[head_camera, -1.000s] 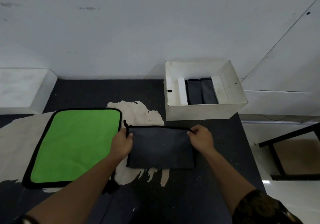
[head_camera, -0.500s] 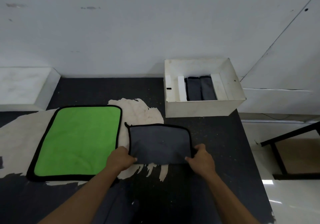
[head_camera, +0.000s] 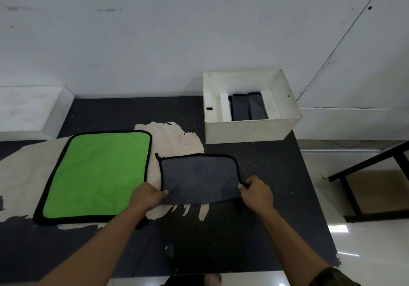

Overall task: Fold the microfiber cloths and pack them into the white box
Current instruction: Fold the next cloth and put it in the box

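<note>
A grey microfiber cloth [head_camera: 199,178] with black trim lies folded on the dark table, in front of the white box [head_camera: 250,129]. My left hand [head_camera: 147,197] pinches its near left corner and my right hand [head_camera: 256,191] pinches its near right corner, with the near edge slightly lifted. A larger green cloth [head_camera: 97,175] with black trim lies flat and unfolded to the left. Inside the box, two folded grey cloths [head_camera: 247,108] stand side by side between white dividers.
The dark table [head_camera: 221,241] has a worn pale patch under the cloths. A white wall runs behind it, with a white ledge [head_camera: 28,108] at the back left. A black-framed stool or table [head_camera: 376,188] stands on the shiny floor at the right.
Both hands have moved from the cloth's far edge to its near corners. The grey cloth now lies flat with its trimmed edge at the far side.
</note>
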The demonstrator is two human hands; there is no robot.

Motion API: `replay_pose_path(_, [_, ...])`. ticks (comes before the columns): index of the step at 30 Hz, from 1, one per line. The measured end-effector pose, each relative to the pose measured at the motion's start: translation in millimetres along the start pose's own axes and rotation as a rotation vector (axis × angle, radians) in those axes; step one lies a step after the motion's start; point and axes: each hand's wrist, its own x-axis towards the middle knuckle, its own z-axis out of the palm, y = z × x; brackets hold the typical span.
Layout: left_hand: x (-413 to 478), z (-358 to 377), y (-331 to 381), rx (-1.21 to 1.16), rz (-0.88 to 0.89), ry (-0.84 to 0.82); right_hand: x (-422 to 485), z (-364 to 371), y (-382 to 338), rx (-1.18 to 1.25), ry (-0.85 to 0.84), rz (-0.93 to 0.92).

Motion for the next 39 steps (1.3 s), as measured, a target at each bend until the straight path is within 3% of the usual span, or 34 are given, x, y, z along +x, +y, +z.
replay_pose_path(6, [-7.4, 8.4, 8.4, -0.059, -0.009, 0.048, 0.3, 6.3, -18.2, 0.029, 0.031, 0.094])
replay_pose_path(17, [-15.4, 12.9, -4.4, -0.294, -0.002, -0.045, 2.3, 0.5, -15.6, 0.183, -0.223, 0.279])
replay_pose_path(21, [-14.5, 15.7, -5.2, -0.405, -0.034, -0.033, 3.7, -2.6, -16.3, 0.369, -0.304, 0.349])
replay_pose_path(26, [-13.8, 16.7, -5.3, -0.408, -0.037, -0.014, 8.4, -2.0, -22.8, 0.620, -0.241, 0.355])
replay_pose_path(34, [-9.9, 18.0, -6.1, -0.371, -0.054, 0.051, 12.3, -13.2, -30.3, 0.527, -0.335, 0.394])
replay_pose_path(39, [-10.1, 17.0, -7.6, -0.385, -0.061, 0.102, 12.2, -9.5, -27.6, 0.657, -0.209, 0.368])
